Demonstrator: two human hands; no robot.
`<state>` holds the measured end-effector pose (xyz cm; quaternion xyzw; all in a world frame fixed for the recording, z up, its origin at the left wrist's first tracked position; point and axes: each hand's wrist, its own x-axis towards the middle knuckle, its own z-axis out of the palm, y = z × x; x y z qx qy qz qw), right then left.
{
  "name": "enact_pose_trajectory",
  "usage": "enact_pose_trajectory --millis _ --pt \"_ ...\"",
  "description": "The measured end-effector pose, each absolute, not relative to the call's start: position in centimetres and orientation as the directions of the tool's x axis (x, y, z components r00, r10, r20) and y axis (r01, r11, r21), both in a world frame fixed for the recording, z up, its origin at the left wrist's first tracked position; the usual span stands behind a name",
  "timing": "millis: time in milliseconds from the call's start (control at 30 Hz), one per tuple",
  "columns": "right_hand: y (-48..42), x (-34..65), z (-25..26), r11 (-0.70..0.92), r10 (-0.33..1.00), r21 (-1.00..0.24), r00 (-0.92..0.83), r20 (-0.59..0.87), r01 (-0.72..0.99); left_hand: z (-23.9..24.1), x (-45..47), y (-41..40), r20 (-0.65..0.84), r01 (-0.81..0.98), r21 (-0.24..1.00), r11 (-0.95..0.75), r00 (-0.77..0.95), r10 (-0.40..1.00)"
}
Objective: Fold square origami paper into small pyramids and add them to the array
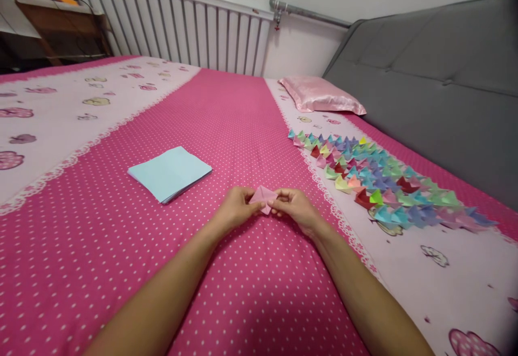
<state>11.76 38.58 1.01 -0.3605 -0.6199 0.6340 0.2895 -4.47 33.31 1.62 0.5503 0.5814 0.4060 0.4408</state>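
Observation:
A small pink folded paper piece sits between both my hands, low over the pink dotted bedsheet. My left hand pinches its left side with closed fingers. My right hand pinches its right side the same way. A stack of light blue paper squares lies on the sheet to the left, apart from my hands. To the right, several folded paper pieces in many colours are laid out in rows on the pale band of the sheet.
A pink satin pillow lies at the far right by the grey padded headboard. A white radiator runs along the far wall. A wooden chair stands at the far left.

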Motion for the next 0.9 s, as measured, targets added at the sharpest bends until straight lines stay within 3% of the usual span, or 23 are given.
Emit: enact_pose_trajectory --millis 167,433,600,900 --pt "38.6 11.6 1.0 -0.152 0.834 -0.988 -0.535 -0.133 0.008 1.8 -3.9 33.2 -0.192 -0.086 0.979 0.187 -0.049 0.98" --pt "39.0 11.7 0.9 -0.312 0.85 -0.948 -0.464 -0.25 -0.061 2.1 -3.8 33.1 -0.189 -0.212 0.964 0.159 -0.129 0.973" --pt "39.2 11.6 1.1 -0.364 0.833 -0.927 -0.479 -0.278 -0.096 2.4 -4.0 32.9 -0.133 -0.168 0.979 0.115 -0.102 0.986" --pt "38.7 11.6 1.3 -0.142 0.884 -0.987 -0.458 -0.091 -0.078 2.6 -4.2 32.8 -0.135 0.102 0.984 0.148 -0.131 0.982"
